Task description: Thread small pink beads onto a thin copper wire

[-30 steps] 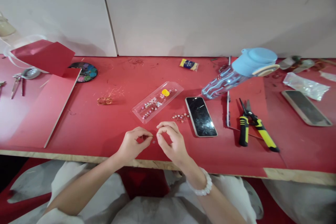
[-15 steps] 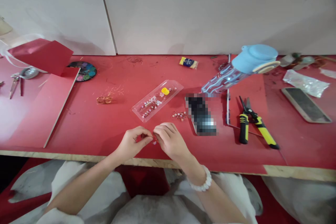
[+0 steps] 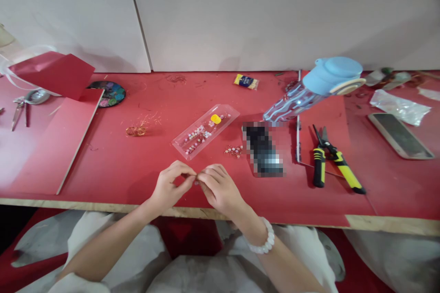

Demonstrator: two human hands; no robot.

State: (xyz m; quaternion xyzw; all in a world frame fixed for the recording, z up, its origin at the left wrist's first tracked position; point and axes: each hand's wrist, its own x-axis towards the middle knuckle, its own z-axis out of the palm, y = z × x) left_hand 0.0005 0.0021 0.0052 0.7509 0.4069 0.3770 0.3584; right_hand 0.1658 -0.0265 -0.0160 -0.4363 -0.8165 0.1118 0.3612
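Observation:
My left hand is closed in a pinch, thumb against forefinger. Its fingertips meet those of my right hand, also pinched, over the near part of the red table. Between them is a small pink bead on what looks like thin wire; the fingers hide most of it. Beyond the hands lies a clear plastic tray of small white and pink beads with a yellow piece in it. A small cluster of beads and wire rests right of the tray, and a coil of copper wire to its left.
A phone lies right of the beads, near a blue-lidded bottle. Further right are yellow-and-black cutters and another phone. A red board, a paint palette and scissors are at left.
The fingertips of both hands have come closer together and shifted slightly left. The pink bead has moved a little up and left with them, and less of it shows.

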